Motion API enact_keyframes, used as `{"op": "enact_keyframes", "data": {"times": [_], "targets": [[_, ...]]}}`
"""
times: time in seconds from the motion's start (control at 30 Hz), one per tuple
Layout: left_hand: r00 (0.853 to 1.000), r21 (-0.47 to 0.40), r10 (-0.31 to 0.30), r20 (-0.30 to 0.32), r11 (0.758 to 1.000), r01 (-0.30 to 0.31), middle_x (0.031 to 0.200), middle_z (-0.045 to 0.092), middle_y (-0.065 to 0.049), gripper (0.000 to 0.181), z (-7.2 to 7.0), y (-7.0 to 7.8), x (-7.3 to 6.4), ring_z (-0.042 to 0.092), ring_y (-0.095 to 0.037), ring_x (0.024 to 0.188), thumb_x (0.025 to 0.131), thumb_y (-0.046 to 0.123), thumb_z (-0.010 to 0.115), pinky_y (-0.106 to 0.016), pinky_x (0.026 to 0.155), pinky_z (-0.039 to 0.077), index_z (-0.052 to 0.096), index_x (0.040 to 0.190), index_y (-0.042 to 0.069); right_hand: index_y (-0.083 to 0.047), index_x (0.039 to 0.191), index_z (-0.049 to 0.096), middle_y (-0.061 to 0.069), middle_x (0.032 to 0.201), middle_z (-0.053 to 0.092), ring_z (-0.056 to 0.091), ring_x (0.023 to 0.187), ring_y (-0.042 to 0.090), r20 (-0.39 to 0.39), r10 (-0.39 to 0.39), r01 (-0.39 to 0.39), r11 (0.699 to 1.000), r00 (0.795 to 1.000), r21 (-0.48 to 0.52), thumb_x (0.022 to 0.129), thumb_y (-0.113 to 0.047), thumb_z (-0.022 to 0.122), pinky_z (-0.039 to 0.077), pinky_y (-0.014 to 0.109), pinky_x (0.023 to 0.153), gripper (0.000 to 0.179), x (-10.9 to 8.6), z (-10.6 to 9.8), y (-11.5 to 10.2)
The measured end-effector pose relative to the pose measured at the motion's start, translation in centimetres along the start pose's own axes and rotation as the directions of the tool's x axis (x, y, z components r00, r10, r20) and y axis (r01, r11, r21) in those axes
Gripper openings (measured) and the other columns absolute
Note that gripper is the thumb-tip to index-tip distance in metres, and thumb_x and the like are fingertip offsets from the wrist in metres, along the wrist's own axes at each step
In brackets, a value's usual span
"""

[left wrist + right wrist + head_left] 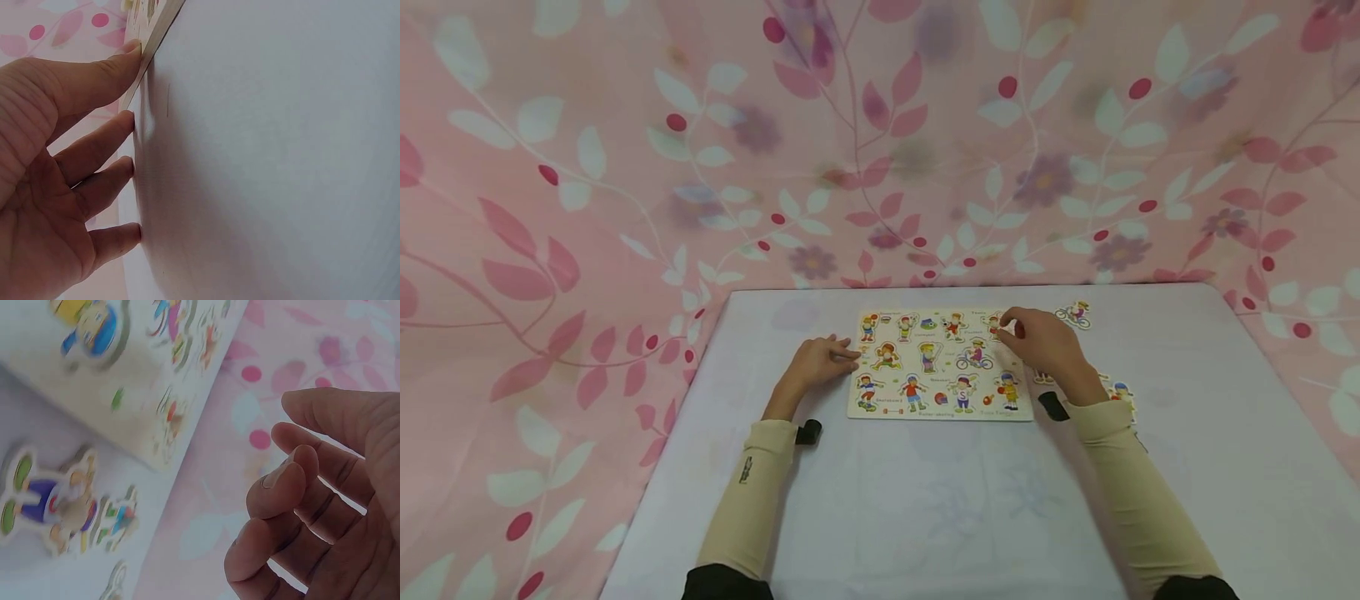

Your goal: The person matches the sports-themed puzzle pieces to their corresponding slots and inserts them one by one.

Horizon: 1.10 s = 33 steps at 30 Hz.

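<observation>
A pale puzzle board with cartoon children playing sports lies flat on the table. At its left edge is my left hand; the left wrist view shows the thumb against the board's edge and the other fingertips down on the white cloth. My right hand hovers at the board's upper right corner, close over a small child-shaped puzzle piece. In the right wrist view its fingers are loosely bent, the thumb stands apart from them, and nothing lies between. A cyclist piece sits on the board, left of this hand.
Right of the board lie several loose pieces: another cyclist near the back edge, a child figure partly behind the right sleeve, and one in purple shorts. A pink floral cloth hangs behind the white-covered table.
</observation>
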<state>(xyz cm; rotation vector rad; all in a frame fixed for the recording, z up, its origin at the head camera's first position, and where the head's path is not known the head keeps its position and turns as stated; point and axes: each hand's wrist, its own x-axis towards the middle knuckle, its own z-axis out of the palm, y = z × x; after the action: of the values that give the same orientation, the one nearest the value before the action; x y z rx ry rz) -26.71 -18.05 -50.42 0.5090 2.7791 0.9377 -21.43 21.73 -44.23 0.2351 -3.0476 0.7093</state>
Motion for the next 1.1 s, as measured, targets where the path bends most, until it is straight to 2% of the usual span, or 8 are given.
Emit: {"op": "enact_keyframes", "data": {"times": [0.3, 0.53, 0.9, 1.1], "targets": [[1.000, 0.004, 0.003, 0.010, 1.000, -0.003, 0.129, 0.063, -0.006, 0.025, 0.0, 0.0, 0.1, 0.041, -0.032, 0.137, 0.084, 0.026, 0.081, -0.050, 0.114, 0.027, 0.079, 0.107, 0.016, -0.008, 0.116, 0.065, 0.006, 0.079, 0.057, 0.048, 0.061, 0.020, 0.011, 0.060, -0.060, 0.998, 0.998, 0.034, 0.096, -0.029, 0.062, 0.036, 0.032, 0.049, 0.029, -0.9, -0.5, 3.8], [1.000, 0.010, 0.027, -0.003, 1.000, -0.027, 0.128, 0.063, -0.008, 0.025, 0.0, 0.1, -0.1, 0.043, -0.034, 0.135, 0.083, 0.024, 0.081, -0.050, 0.114, 0.027, 0.079, 0.107, 0.016, -0.009, 0.114, 0.064, 0.006, 0.079, 0.056, 0.048, 0.061, 0.022, 0.008, 0.107, -0.107, 0.994, 0.994, 0.005, 0.096, -0.028, 0.062, 0.037, 0.033, 0.049, 0.027, -1.3, -1.3, 6.3], [1.000, 0.020, 0.031, 0.001, 0.999, -0.031, 0.129, 0.063, -0.007, 0.025, 0.0, 0.0, -0.2, 0.042, -0.033, 0.136, 0.084, 0.025, 0.080, -0.051, 0.114, 0.026, 0.079, 0.107, 0.017, -0.007, 0.112, 0.065, 0.012, 0.090, 0.060, 0.053, 0.074, 0.027, -0.049, 0.139, -0.139, 0.990, 0.989, -0.004, 0.095, -0.029, 0.062, 0.040, 0.036, 0.056, 0.028, -0.5, -2.8, 10.0], [0.999, 0.014, 0.032, 0.004, 0.999, -0.032, 0.130, 0.062, -0.007, 0.025, -0.1, 0.2, -0.2, 0.042, -0.033, 0.136, 0.084, 0.026, 0.080, -0.050, 0.114, 0.026, 0.079, 0.108, 0.017, -0.007, 0.108, 0.065, 0.014, 0.092, 0.060, 0.053, 0.073, 0.028, -0.047, 0.160, -0.160, 0.987, 0.986, 0.017, 0.095, -0.030, 0.062, 0.039, 0.035, 0.055, 0.026, 0.0, -3.1, 11.3]]}}
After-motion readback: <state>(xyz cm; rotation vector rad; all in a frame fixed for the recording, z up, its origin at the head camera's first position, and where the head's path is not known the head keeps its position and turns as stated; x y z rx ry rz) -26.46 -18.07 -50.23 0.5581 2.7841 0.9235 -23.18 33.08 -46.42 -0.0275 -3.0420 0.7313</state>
